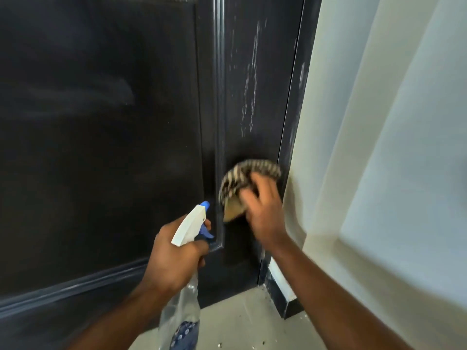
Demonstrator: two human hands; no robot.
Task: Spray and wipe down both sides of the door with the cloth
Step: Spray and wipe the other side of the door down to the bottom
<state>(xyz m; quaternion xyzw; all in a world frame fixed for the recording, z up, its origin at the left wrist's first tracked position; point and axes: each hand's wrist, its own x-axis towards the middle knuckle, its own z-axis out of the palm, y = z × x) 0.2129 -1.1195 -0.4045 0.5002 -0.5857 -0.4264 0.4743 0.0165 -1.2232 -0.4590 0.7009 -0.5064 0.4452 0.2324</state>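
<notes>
A black panelled door [101, 122] fills the left and middle of the view, with whitish streaks on its right stile. My right hand [262, 208] presses a striped brown-and-cream cloth [242, 178] flat against the lower part of that stile; hand and cloth are motion-blurred. My left hand [174, 256] grips the neck of a clear spray bottle [184, 309] with a white head and blue nozzle, which points at the door near the panel moulding. A blue label shows low on the bottle.
The black door frame [293, 127] borders a white wall [379, 147] on the right. A dark skirting piece [285, 301] stands at the frame's foot. The light floor [240, 329] has small specks of debris.
</notes>
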